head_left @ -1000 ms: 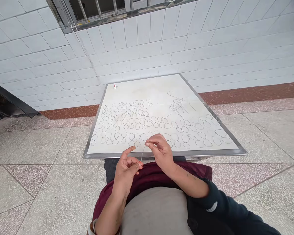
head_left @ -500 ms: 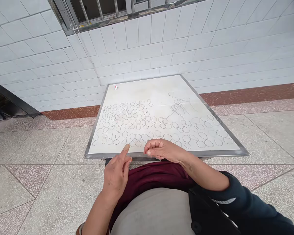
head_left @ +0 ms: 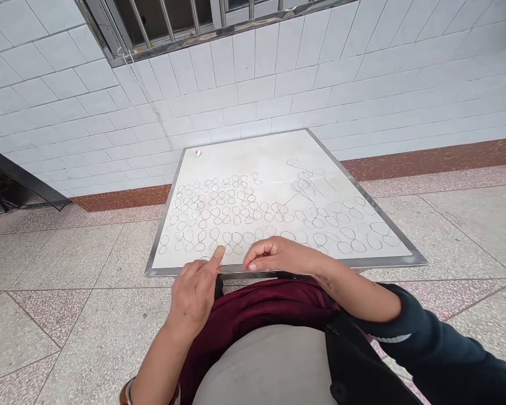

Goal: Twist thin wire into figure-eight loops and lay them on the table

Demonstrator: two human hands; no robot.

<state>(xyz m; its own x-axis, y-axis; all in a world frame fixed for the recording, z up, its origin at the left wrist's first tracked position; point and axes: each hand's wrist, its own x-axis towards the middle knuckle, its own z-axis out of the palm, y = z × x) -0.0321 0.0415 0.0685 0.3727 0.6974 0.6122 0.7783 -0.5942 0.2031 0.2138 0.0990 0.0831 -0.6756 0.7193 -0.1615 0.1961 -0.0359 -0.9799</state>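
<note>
A metal edging strip (head_left: 375, 262) borders the white desk (head_left: 244, 154), whose far edge runs along the tiled wall (head_left: 236, 124). Terrazzo floor (head_left: 109, 349) stretches away on both sides. Between the rows of thin, dark figure-eight loops (head_left: 230, 215) and the far edge lies a broad band of white surface; a small red-and-white object (head_left: 198, 153) sits in its left corner. Right of centre, a loose tangle of strands (head_left: 304, 184) lies behind the front rows. Both hands are at the near edge, a gap between them. The left hand (head_left: 194, 295) has its thumb extended, a dark curved strand just beside it; the right hand (head_left: 274, 256) has curled fingers, thumb close under them. Whether either pinches anything, I cannot tell.
</note>
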